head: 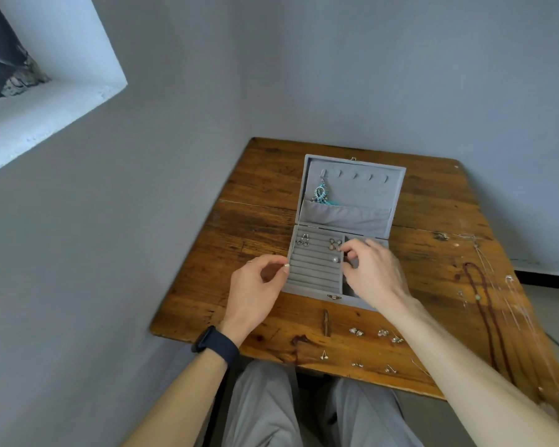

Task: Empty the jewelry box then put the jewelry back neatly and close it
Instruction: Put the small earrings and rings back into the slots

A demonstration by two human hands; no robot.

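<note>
1. While the jewelry box stands open near the middle of the wooden table, with its lid tilted back toward the wall, it is seen to be only partly filled.
2. In the ring rolls of the base, three small pieces are seated: a pair of hoops at the far left, a cluster earring at the far right, and a pearl stud a few rows nearer. A turquoise pendant is hung from the leftmost hook in the lid, its tail tucked into the lid pocket. The near rows are bare.
3. The right hand is held over the divider beside the pearl stud, thumb and forefinger pinched together; whether something tiny is clamped between them cannot be told. The left hand is set against the box's left wall, its fingertips curled close to the thumb, apparently steadying it.
4. On the table in front of the box, several small earrings are laid out in loose rows, and to the right a dark beaded necklace and thin chains are stretched out.
5. The refilling is judged to be under way but far from finished: most of the jewelry remains outside the box, the necklaces have not been hung, and the lid has not been shut.
</note>
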